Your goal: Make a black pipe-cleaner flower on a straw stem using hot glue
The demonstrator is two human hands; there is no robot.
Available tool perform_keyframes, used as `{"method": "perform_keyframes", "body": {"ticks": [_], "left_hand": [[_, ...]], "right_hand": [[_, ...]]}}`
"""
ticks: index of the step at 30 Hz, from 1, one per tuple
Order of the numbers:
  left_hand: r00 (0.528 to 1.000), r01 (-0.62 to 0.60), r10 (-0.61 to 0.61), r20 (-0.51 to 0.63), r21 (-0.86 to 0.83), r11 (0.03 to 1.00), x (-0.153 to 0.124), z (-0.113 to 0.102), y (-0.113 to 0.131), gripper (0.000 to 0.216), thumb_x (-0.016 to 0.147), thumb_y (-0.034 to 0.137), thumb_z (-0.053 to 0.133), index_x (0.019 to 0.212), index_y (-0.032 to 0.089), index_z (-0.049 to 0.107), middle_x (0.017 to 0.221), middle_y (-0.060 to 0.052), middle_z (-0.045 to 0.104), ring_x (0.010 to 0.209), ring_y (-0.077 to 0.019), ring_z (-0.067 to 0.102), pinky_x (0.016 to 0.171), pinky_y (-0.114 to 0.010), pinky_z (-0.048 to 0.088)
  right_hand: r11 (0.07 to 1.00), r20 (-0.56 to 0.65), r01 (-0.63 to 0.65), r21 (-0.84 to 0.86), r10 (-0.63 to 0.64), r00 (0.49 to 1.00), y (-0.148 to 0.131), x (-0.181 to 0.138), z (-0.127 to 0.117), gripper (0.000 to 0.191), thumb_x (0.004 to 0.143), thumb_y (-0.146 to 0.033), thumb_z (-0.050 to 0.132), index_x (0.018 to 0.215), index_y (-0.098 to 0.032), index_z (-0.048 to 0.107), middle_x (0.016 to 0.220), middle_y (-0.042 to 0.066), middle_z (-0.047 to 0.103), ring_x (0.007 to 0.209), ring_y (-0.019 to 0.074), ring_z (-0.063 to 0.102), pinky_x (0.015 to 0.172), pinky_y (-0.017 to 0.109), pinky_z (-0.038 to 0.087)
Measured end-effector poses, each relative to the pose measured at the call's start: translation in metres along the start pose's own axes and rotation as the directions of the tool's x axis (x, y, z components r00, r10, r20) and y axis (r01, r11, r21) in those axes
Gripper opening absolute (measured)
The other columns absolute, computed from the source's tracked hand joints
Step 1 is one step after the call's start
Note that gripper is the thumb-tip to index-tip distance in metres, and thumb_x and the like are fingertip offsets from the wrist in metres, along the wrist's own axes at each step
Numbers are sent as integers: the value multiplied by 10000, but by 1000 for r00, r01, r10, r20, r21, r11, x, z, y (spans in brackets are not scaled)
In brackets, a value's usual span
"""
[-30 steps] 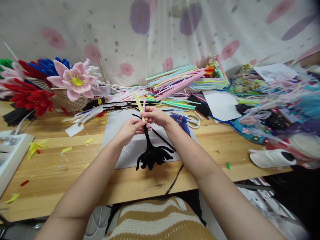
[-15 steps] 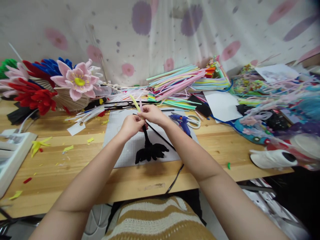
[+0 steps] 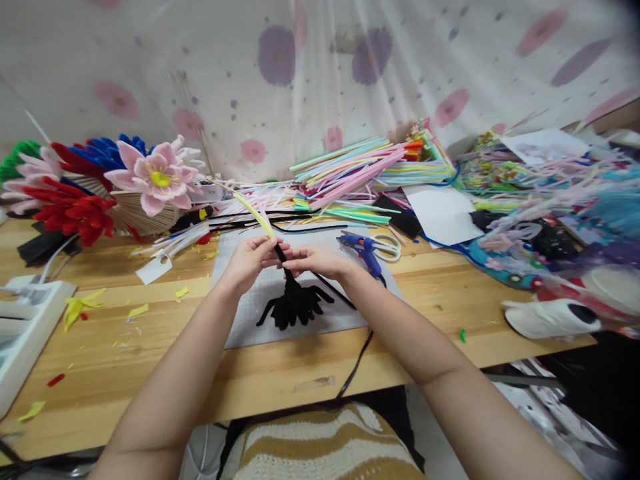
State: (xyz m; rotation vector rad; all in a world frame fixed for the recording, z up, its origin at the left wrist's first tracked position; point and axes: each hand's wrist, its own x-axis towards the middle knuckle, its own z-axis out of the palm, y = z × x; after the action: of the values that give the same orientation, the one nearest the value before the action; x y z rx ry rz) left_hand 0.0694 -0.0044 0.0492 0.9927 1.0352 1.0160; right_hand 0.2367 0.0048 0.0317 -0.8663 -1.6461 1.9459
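A black fuzzy flower made of pipe cleaners hangs head-down, its petals spread just above the grey mat. My left hand is closed around the upper part of its black stem. Pale yellow pipe cleaners and a pinkish one stick up out of the stem, leaning to the left. My right hand pinches the stem slightly lower, thumb and fingers pressed together. From beneath that hand a loose black pipe cleaner runs down to the right.
The grey cutting mat lies on the wooden table. To its right are a blue glue gun and white-handled scissors. Bundled pipe cleaners line the back. Finished flowers stand at left, beside a white power strip.
Both hands have come down a little. My right hand has moved from the top of the stem to lower on it. The yellow pipe cleaners now lean farther left.
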Motion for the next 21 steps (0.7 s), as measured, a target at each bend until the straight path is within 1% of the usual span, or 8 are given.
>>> {"method": "perform_keyframes", "body": {"ticks": [1,3,8,12,15,18,20,21], "left_hand": [[1000,-1,2,15,-7,1000,-1,0,0,214,687,286,639,806,111,611,796,-97,680,714,-170,650,673,-290,499],[1000,-26,26,-2,-5,1000,-3,1,-1,250,660,317,669,785,110,605,771,-87,679,709,-168,647,695,-303,499],[985,-111,116,-127,48,993,-4,9,-8,317,601,391,698,723,117,597,681,-65,670,675,-180,643,658,-301,499],[979,-99,107,-174,57,993,-1,12,-11,307,604,386,696,701,113,595,667,-67,669,655,-176,640,627,-288,498],[989,-22,24,-147,14,1000,2,10,-12,259,664,345,661,749,107,604,709,-80,677,646,-158,638,623,-270,497],[995,77,-83,-53,-97,992,5,6,-16,264,767,356,551,807,103,616,800,-109,685,637,-134,632,622,-254,495],[994,104,-106,-5,-153,983,6,4,-19,281,792,357,514,819,100,623,847,-121,685,633,-119,625,629,-243,493],[995,99,-100,4,-161,982,6,4,-21,267,783,347,531,824,101,626,860,-119,685,638,-114,623,635,-236,490]], "right_hand": [[1000,-16,-12,-3,12,1000,0,0,0,370,640,-409,677,875,-127,631,730,3,607,636,69,521,642,214,413],[999,-57,-33,-7,33,998,0,0,1,361,627,-417,679,820,-113,646,684,-2,586,603,62,491,614,209,399],[999,-137,-9,-34,4,991,0,-1,7,285,600,-389,687,654,-114,637,595,-18,551,564,60,451,589,213,372],[999,-172,8,-46,-16,985,3,0,10,257,603,-367,682,625,-117,624,566,-22,546,563,69,464,597,221,369],[1000,-178,16,1,-15,984,6,-1,9,269,615,-378,672,663,-116,632,615,-10,580,583,72,484,595,215,370],[997,-193,-4,71,18,981,9,-1,5,270,623,-371,675,686,-112,636,636,-4,599,575,62,478,576,199,352],[989,-188,-41,142,68,980,12,0,1,259,623,-358,682,683,-111,631,615,-7,598,537,50,457,540,188,328],[982,-175,-61,177,93,980,13,1,-1,253,621,-350,686,684,-111,630,604,-9,596,519,46,447,524,184,318]]}}
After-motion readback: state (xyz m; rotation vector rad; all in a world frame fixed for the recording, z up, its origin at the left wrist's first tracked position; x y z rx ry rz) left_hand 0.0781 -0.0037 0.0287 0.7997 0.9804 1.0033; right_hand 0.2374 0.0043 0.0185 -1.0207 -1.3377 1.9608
